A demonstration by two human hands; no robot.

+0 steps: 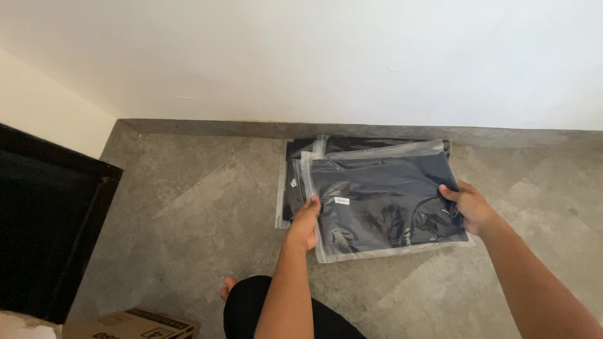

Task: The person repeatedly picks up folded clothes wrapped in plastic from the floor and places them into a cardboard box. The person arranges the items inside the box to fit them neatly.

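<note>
Left hand: the left hand (306, 221) sits just left of the frame's middle, fingers curled over the left edge of the top bag, thumb side up, gripping that edge.
Right hand: the right hand (470, 207) is at centre right, fingers closed on the right edge of the same bag, forearm running down to the lower right corner.
Top bag: a clear plastic bag with a dark navy garment (383, 204) inside, held between both hands, lying slightly tilted, its lower edge reaching toward the frame's middle; a small white label shows near its left side.
Stack beneath: more clear bags of dark clothing (295, 182) lie under it, poking out on the left and along the top, close to the wall's foot.
Floor: grey stone-look floor (188, 213) fills the middle and lower frame, with a darker skirting strip along the wall.
Wall: a plain white wall (314, 56) covers the upper frame.
Knee and foot: the person's black-clad knee (251, 307) is at bottom centre, bare toes (228, 287) just left of it.
Box: a cardboard box (125, 325) sits in the lower left corner.
Dark frame: a black-edged opening (50, 220) occupies the left side.
</note>
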